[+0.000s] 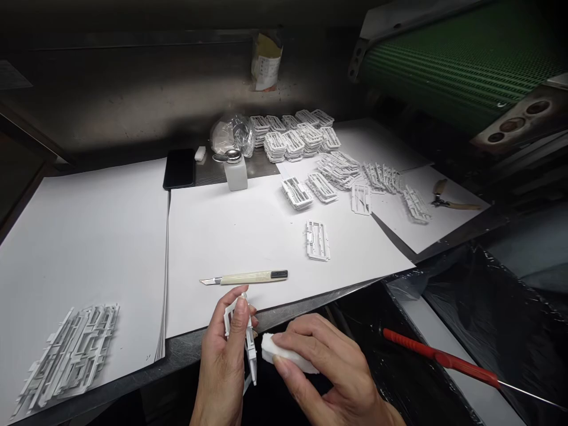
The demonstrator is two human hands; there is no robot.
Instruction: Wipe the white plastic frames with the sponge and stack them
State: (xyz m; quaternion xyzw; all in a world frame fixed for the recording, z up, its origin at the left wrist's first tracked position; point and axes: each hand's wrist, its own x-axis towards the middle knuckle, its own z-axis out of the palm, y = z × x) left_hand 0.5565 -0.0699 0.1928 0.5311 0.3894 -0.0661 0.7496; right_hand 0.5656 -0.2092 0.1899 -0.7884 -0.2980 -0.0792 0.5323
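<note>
My left hand [224, 355] grips a white plastic frame [251, 355] tilted on edge, the thumb pressed against its side. To the right, my right hand [332, 367] pinches a white sponge block [290, 355] between thumb and fingers, a small gap away from the frame. Just beyond my hands lies a craft knife [248, 277], blade pointing left. A single white frame [316, 241] rests flat on the white paper [222, 231] behind the knife.
Stacked white frames [297, 192] fill the back right, and more [66, 355] lie at front left. A pump bottle [236, 171], phone [179, 168] and plastic bag [233, 135] stand behind. Nippers [444, 198], a red-handled screwdriver [444, 358] and a green conveyor belt [461, 65] are at right.
</note>
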